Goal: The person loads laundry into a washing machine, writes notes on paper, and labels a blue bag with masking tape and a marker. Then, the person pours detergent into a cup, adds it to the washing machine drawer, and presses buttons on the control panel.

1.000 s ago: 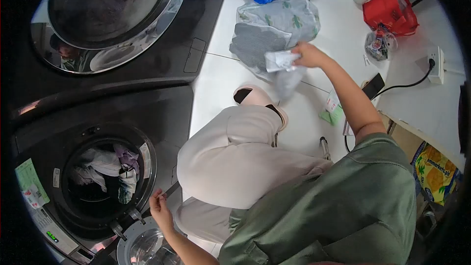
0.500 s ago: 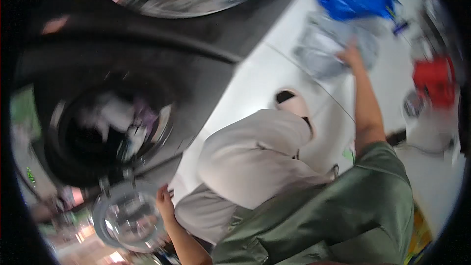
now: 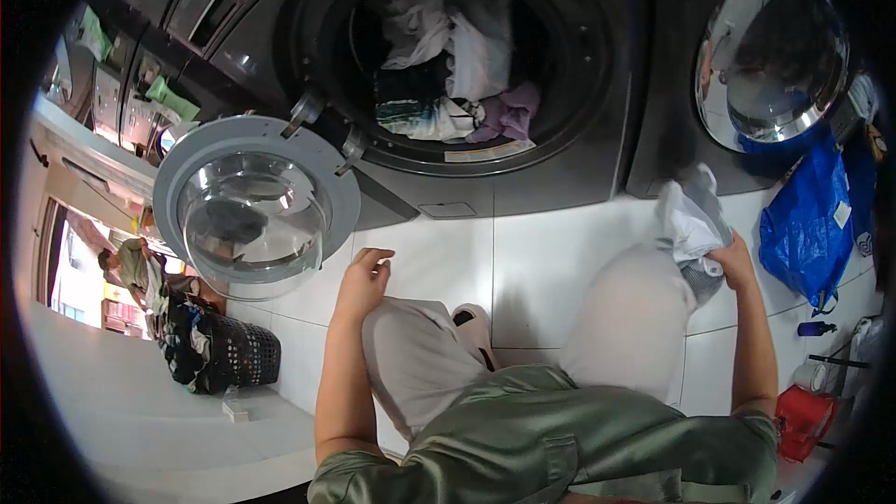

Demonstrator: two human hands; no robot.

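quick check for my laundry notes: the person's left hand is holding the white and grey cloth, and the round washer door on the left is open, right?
Wrong hand: the head view shows the right hand holding the white and grey cloth. The round washer door on the left is open.

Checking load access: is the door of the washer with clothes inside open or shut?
Open: the round door hangs swung out on its hinges, clothes visible inside.

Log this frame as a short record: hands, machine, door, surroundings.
left hand: raised, nothing visible in it
right hand: gripping white and gray cloth
machine: front-loader, white, purple and dark patterned laundry inside
door: swung open
right side: blue bag, red bag
background: person by heaped dark basket
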